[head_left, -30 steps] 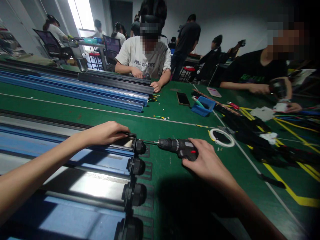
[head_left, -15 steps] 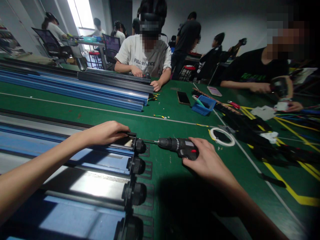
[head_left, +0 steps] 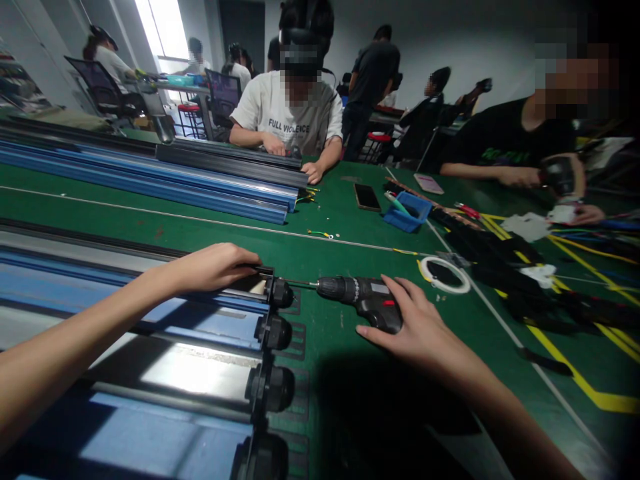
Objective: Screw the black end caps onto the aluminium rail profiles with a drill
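Note:
My left hand (head_left: 220,265) lies over the end of the farthest long metal profile (head_left: 250,285), its fingers bent over the edge and their tips partly hidden. A black end piece with a round black cable gland (head_left: 282,293) closes that profile. My right hand (head_left: 413,317) is around the back of a black cordless drill (head_left: 363,297), thumb and fingers loosely spread at its sides. The drill lies level, its long thin bit (head_left: 300,284) pointing left at the end piece beside the gland. Whether the bit tip sits in a screw is hidden.
More blue profiles (head_left: 165,437) with glands lie nearer me; others (head_left: 200,183) lie across the table. Beyond the drill are a phone (head_left: 367,197), a blue bin (head_left: 407,212) and a white ring (head_left: 444,275). Black and yellow strips (head_left: 575,393) lie right. Two people work opposite.
My right hand has loosened and spread on the drill, its thumb moving away from the body. The drill has shifted very slightly right. My left hand stays where it was.

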`<state>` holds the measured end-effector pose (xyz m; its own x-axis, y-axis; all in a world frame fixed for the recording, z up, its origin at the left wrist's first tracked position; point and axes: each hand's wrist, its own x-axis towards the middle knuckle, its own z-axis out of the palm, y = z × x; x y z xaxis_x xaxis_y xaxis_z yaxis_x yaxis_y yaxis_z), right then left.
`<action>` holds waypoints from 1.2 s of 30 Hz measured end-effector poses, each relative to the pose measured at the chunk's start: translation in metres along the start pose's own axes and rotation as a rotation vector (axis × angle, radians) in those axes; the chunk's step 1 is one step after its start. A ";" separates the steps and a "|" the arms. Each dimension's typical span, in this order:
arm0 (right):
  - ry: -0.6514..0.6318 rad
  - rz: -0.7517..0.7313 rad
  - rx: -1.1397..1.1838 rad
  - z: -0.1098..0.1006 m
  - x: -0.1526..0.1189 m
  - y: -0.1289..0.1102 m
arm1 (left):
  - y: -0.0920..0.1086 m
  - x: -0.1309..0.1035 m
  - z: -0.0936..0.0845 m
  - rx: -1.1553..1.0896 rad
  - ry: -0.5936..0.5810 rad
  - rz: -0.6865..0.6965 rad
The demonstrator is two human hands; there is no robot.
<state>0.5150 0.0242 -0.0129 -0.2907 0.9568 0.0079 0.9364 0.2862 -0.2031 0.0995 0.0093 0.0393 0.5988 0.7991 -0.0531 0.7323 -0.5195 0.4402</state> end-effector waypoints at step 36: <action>0.051 0.048 0.181 -0.002 0.002 -0.010 | -0.001 0.000 -0.004 -0.022 -0.025 0.000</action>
<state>0.5051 0.0237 -0.0091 -0.2314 0.9719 0.0429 0.8972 0.2303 -0.3769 0.0972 0.0110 0.0424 0.6067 0.7913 -0.0755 0.7254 -0.5124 0.4596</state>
